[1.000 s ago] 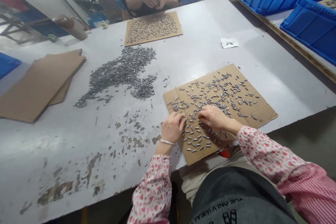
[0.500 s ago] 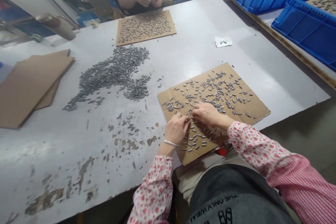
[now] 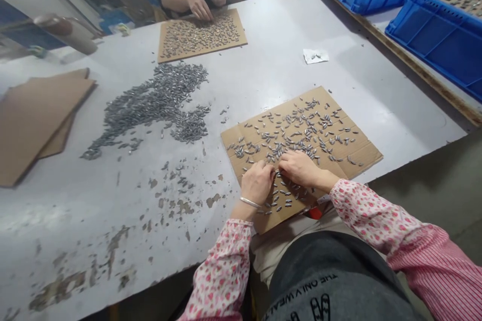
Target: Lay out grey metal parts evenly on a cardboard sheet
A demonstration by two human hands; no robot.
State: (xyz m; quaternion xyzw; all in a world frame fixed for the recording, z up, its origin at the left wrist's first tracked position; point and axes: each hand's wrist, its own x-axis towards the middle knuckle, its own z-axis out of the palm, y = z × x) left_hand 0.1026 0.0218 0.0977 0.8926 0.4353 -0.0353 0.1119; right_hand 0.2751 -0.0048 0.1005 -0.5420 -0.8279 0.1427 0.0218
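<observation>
Small grey metal pieces, pointed at the ends, lie scattered over a cardboard sheet (image 3: 361, 148) in front of me. Over its near left part, my left hand (image 3: 258, 180) has its fingers pinched together; whatever they hold is too small to make out. Close beside it, my right hand (image 3: 299, 168) is also closed, fingertips down at the pieces, and its grip is hidden too. The two sets of fingertips nearly meet. Below the hands, several pieces (image 3: 288, 204) lie spaced apart on the cardboard.
A large heap of the metal pieces (image 3: 150, 100) lies left of centre on the white table (image 3: 271, 80). Bare cardboard sheets (image 3: 33, 125) are stacked at the left. Opposite, a co-worker's hand (image 3: 199, 7) is over another filled sheet (image 3: 165, 55). Blue crates (image 3: 433, 35) stand at the right.
My hands have drawn closer together, the right one shifting slightly down toward the left. The co-worker's hands have parted, one reaching down to the far sheet. The whole view has shifted slightly.
</observation>
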